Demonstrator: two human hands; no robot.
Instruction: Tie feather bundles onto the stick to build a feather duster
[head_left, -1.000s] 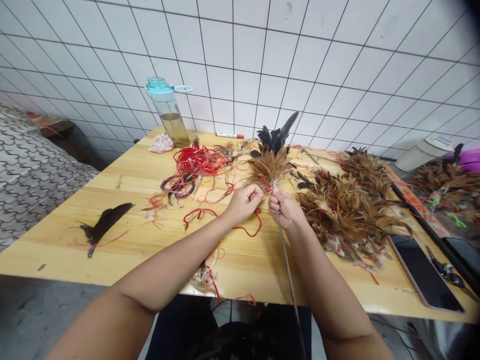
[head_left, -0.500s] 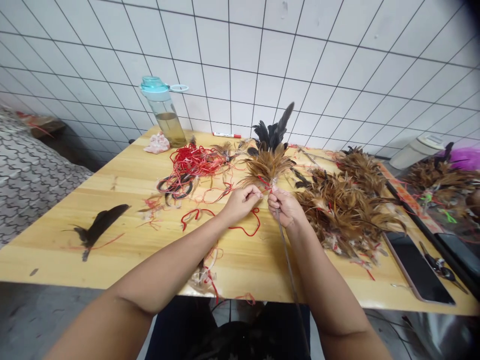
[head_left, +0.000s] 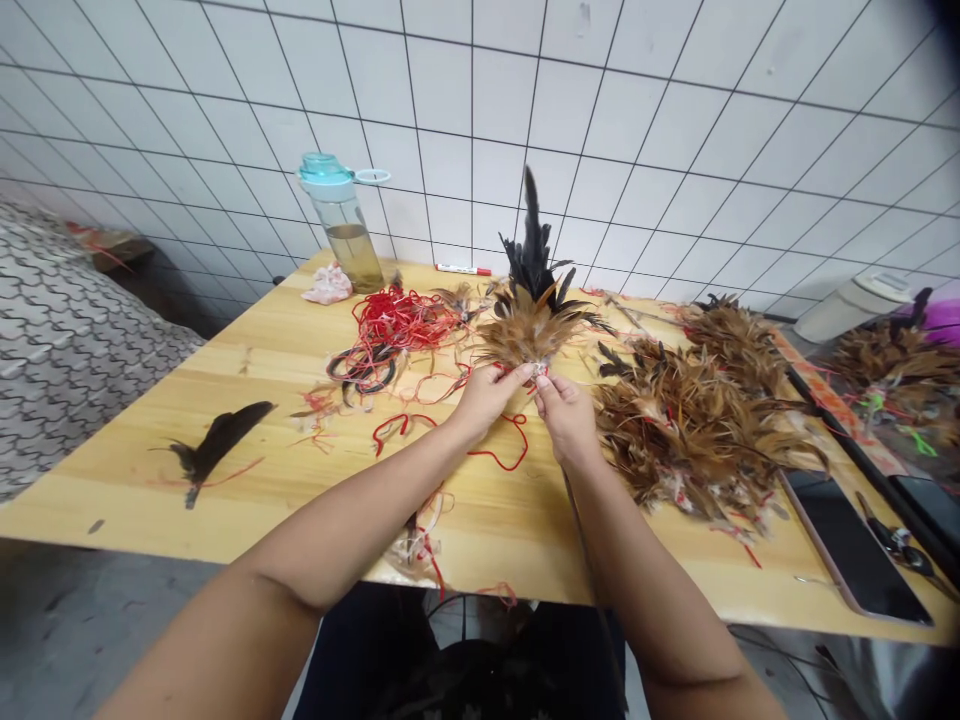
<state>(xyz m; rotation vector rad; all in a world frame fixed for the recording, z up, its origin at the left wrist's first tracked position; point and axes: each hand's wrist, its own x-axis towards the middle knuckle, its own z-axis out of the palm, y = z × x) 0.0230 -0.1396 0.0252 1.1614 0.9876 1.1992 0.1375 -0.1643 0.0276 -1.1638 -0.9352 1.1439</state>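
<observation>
Brown and black feathers (head_left: 529, 325) fan upward in one bunch over the middle of the wooden table (head_left: 127, 490), their base pinched between the fingers of the left hand (head_left: 487, 397) and right hand (head_left: 568, 418), which nearly meet there. A thin rod (head_left: 576, 515) runs down from the right hand, near a feather pile (head_left: 690, 430), while red cord (head_left: 508, 455) curls beside the left forearm.

Feather bundle (head_left: 525, 335) brown and black — string pile (head_left: 409, 318) red — bottle lid (head_left: 326, 168) turquoise; wall (head_left: 502, 110) white with dark grid; counter (head_left: 127, 500) yellow, wood-grained.
</observation>
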